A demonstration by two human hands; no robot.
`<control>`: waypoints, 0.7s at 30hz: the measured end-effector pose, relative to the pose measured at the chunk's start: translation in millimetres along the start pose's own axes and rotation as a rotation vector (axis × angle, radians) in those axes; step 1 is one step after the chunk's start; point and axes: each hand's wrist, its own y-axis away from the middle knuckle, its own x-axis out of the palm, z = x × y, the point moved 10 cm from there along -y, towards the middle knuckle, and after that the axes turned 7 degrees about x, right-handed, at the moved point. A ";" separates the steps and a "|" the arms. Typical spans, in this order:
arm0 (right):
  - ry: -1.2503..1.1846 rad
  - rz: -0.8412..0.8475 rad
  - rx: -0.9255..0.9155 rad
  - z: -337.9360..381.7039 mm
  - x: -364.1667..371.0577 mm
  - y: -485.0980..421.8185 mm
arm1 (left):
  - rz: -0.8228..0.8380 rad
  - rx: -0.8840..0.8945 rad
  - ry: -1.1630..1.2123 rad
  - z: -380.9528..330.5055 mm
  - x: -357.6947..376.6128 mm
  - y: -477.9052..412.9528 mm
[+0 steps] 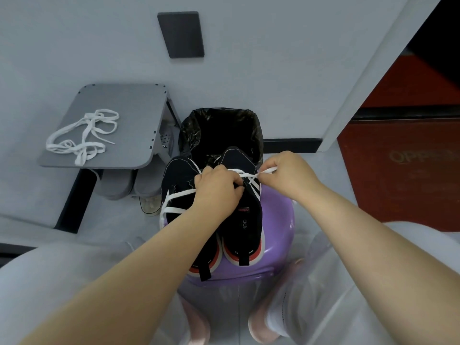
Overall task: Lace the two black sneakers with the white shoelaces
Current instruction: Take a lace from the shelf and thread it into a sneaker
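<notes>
The black-lined bin (221,130) ahead holds nothing I can make out. Two black sneakers (246,220) sit on the purple stool (281,235). My left hand (216,190) grips the right sneaker; my right hand (288,175) pinches its white lace (267,170). One spare lace (82,135) lies on the grey counter (134,108).

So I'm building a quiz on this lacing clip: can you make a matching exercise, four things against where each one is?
Things:
1. spare lace
2. sneakers
3. bin
4. right hand

Places:
A. on the purple stool
B. pinching a lace end
C. on the grey shelf
D. behind the stool

Pairs: 1-C, 2-A, 3-D, 4-B
</notes>
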 end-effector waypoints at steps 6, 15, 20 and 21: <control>-0.118 0.057 -0.037 2.9 4.6 -3.2 | 0.008 -0.017 0.013 2.0 0.9 -2.3; 0.012 0.093 -0.024 -1.6 9.3 -5.4 | -0.015 -0.031 0.071 2.3 2.0 -4.2; -0.021 0.063 -0.018 2.2 8.2 -4.0 | -0.010 -0.049 0.095 2.7 3.5 -3.9; -0.045 0.061 -0.022 3.0 8.8 -4.1 | -0.005 -0.052 0.094 3.1 3.8 -4.2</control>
